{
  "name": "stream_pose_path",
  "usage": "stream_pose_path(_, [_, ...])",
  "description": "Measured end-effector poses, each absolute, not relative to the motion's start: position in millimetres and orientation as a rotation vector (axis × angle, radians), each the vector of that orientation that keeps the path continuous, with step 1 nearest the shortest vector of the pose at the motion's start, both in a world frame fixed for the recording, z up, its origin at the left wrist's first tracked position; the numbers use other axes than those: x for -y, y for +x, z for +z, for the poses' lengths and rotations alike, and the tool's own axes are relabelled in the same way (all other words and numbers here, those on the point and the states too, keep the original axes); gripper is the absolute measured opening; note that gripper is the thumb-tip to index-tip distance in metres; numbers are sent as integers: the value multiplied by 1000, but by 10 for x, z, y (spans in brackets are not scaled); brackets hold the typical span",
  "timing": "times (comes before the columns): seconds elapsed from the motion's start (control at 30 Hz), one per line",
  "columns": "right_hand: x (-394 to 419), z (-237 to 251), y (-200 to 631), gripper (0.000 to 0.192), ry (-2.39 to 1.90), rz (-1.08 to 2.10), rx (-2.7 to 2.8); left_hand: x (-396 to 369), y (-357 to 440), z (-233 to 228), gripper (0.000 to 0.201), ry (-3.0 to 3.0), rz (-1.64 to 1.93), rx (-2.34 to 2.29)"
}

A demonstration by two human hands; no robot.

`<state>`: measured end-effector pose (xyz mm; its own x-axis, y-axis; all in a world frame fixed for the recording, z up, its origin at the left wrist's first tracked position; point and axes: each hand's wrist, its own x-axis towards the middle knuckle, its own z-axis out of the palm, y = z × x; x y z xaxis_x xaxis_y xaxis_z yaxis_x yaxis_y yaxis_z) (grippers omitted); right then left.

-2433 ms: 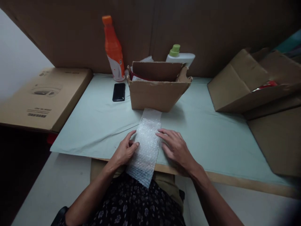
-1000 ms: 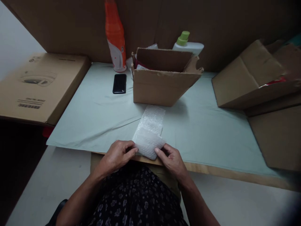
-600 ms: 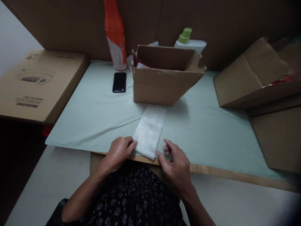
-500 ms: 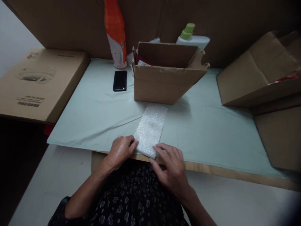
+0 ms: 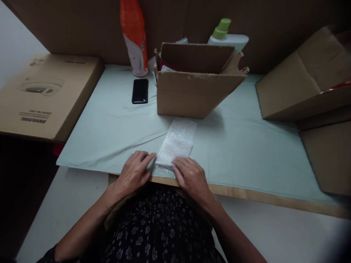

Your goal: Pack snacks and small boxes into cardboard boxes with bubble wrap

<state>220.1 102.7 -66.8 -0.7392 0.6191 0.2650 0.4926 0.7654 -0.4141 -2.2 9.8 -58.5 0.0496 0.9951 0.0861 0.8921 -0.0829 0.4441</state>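
A narrow strip of clear bubble wrap (image 5: 178, 140) lies on the pale green cloth, running from the cardboard box toward the table's front edge. Its near end looks creased or folded over. My right hand (image 5: 190, 177) pinches the lower right corner of the wrap between thumb and fingers. Beside the near left corner is my left hand (image 5: 137, 168), thumb and forefinger apart, its fingertips close to the wrap's edge; I see nothing held in it.
Behind the wrap stands an open cardboard box (image 5: 189, 95) with things inside. A black phone (image 5: 139, 91), an orange and white bottle (image 5: 134, 40) and a green-capped bottle (image 5: 230, 39) are farther back. Large cartons (image 5: 290, 80) stand right; a flat printed carton (image 5: 49, 98) lies left.
The near end of the bubble wrap has been lifted and folded back by my right hand, which moved slightly away from me. My left hand has drawn a little left and opened its fingers.
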Motion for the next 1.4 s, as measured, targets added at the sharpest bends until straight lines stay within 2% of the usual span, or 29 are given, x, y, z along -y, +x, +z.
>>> stream_pose_path(0.1, [-1028, -652, 2200, 15, -855, 486, 2571, -158, -44, -591, 60, 2216, 506, -1803])
stream_pose_path(0.17, [-1002, -658, 2208, 15, -859, 493, 2559, -237, -58, -589, 61, 2286, 487, -1709])
stream_pose_path(0.47, [-987, -581, 2250, 24, -899, 628, 2568, -528, -112, -703, 28, 2364, 492, -1386])
stream_pose_path(0.57, [-964, -518, 2262, 34, -884, 633, 2625, -548, -77, -731, 20, 2367, 567, -1412])
stream_pose_path(0.7, [-900, -538, 2293, 55, -832, 581, 2627, -559, 60, -666, 17, 2224, 775, -1517])
stream_pose_path(0.83, [-907, -633, 2372, 56, -837, 482, 2554, -503, 207, -532, 17, 2027, 868, -1539])
stream_pose_path(0.9, [-943, -656, 2418, 52, -845, 523, 2518, -431, 241, -473, 21, 1958, 864, -1484])
stream_pose_path(0.93, [-966, -657, 2435, 50, -847, 570, 2506, -388, 249, -452, 29, 1927, 862, -1457])
stream_pose_path(1.03, [-1066, -626, 2456, 43, -880, 777, 2486, -265, 271, -444, 71, 1844, 863, -1486])
stream_pose_path(1.07, [-1110, -613, 2453, 41, -896, 862, 2481, -237, 287, -462, 74, 1807, 867, -1538])
stream_pose_path(1.2, [-1305, -624, 2419, 41, -1016, 1200, 2355, -226, 388, -586, 47, 1517, 947, -1778])
stream_pose_path(1.27, [-1366, -667, 2403, 45, -1099, 1270, 2254, -265, 427, -639, 44, 1381, 963, -1857])
stream_pose_path(1.33, [-1368, -711, 2404, 46, -1139, 1240, 2170, -309, 444, -669, 44, 1328, 941, -1924])
stream_pose_path(1.4, [-1307, -728, 2431, 41, -1128, 1069, 2115, -346, 447, -680, 43, 1345, 911, -1980])
